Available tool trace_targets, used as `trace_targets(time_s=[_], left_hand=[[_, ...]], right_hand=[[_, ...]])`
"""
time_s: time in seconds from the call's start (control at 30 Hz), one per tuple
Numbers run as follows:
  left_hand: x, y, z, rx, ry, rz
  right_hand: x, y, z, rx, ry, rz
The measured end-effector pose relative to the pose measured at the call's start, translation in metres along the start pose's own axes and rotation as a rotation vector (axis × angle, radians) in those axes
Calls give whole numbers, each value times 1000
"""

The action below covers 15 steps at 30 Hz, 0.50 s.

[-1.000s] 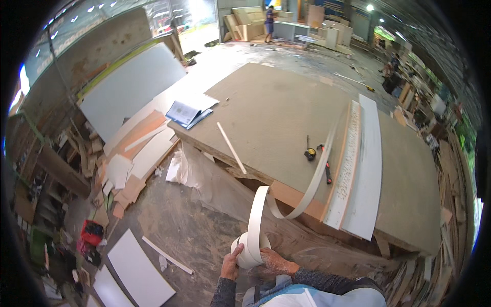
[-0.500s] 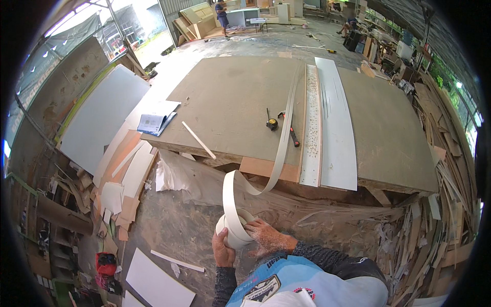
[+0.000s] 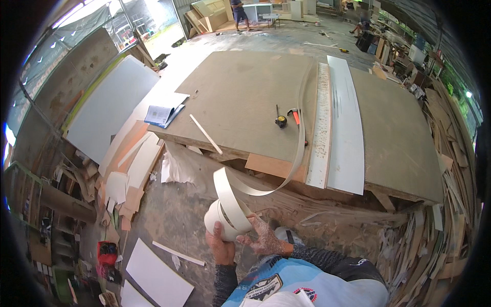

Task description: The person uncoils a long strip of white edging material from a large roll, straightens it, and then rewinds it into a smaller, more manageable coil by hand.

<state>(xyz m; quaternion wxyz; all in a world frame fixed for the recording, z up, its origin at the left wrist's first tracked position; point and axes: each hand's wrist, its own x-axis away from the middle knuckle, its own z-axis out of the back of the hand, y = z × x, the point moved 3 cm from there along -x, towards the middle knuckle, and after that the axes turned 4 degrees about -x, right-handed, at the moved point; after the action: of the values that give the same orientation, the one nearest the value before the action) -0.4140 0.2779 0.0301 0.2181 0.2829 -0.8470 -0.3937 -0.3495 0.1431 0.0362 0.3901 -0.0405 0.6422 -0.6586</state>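
A roll of cream edge banding [image 3: 210, 220] is held in front of my body, over the floor before the large worktable [image 3: 240, 87]. My left hand [image 3: 221, 246] grips its near left side, thumb up on the outer wrap. On the right side my right hand [image 3: 263, 238] has its fingers against the coils. From the roll the loose band rises in a loop, sags past the table's front edge and runs back along the tabletop. There it passes over a hammer [image 3: 295, 116] with an orange and black handle. A tape measure [image 3: 281, 121] lies left of the hammer.
A long narrow panel with a speckled face [image 3: 319, 128] and a white panel [image 3: 345, 123] lie on the table. A thin strip [image 3: 206, 134] and a booklet [image 3: 164, 115] are on its left part. Wood offcuts [image 3: 455, 189] pile at right. A person [image 3: 239, 15] stands far back.
The roll has tilted and shifted slightly left, and its loop leans further left. My right hand's fingers have moved round the roll's right side. The view has shifted a little.
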Motion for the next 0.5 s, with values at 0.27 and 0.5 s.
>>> trace_targets(time_s=[0.27,0.5], left_hand=[[-53,69,-20,-278,30,-270],[-81,102,-37,-386,25,-453]], right_hand=[[-58,59,74,-239,318,17],[-163,2,113,128,194,315]])
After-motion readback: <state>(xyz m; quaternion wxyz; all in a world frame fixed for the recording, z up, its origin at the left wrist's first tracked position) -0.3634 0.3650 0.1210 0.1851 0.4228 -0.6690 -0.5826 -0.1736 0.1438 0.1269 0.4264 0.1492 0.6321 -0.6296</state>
